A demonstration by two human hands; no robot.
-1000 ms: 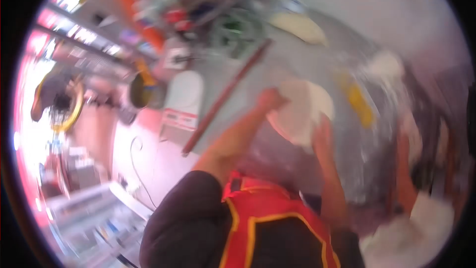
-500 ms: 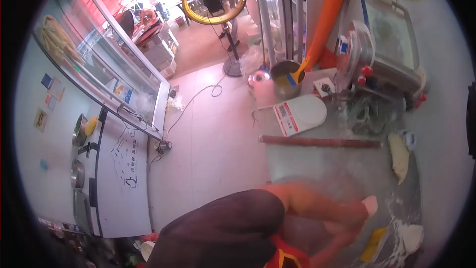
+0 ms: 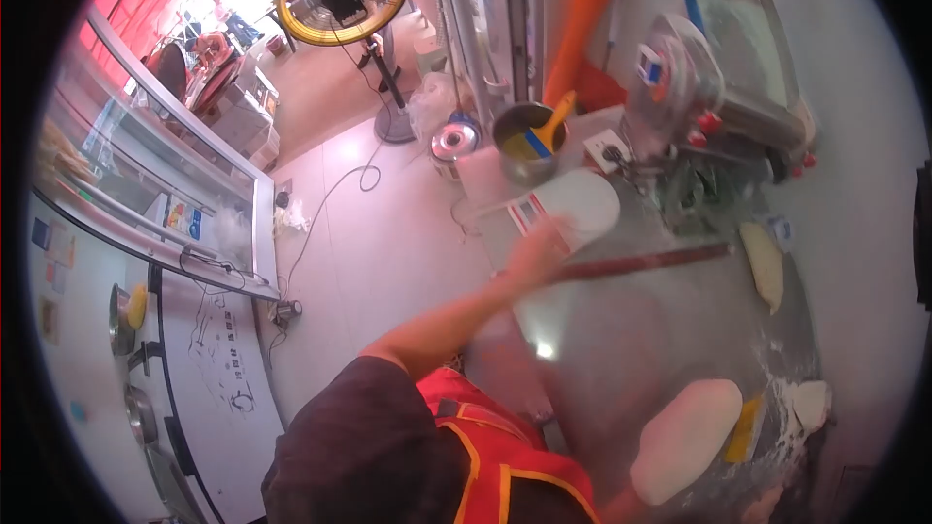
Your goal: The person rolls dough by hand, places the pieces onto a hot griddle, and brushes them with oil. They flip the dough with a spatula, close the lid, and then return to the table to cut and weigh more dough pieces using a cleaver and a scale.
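left hand (image 3: pixel 539 250) moved near scale (image 3: pixel 590 202), brush (image 3: pixel 557 117) in pot (image 3: pixel 524 172)

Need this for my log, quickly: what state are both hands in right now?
Left hand: blurred, at one end of the rolling pin; grip cannot be told.
Right hand: mostly hidden at the oval dough; open or closed cannot be told.

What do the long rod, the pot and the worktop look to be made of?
Long rod: probably wood, reddish-brown with a smooth look. Pot: likely metal, its grey wall showing a soft sheen. Worktop: possibly metal, grey and smooth, with a bright light reflected near its edge; a coated surface is also possible.
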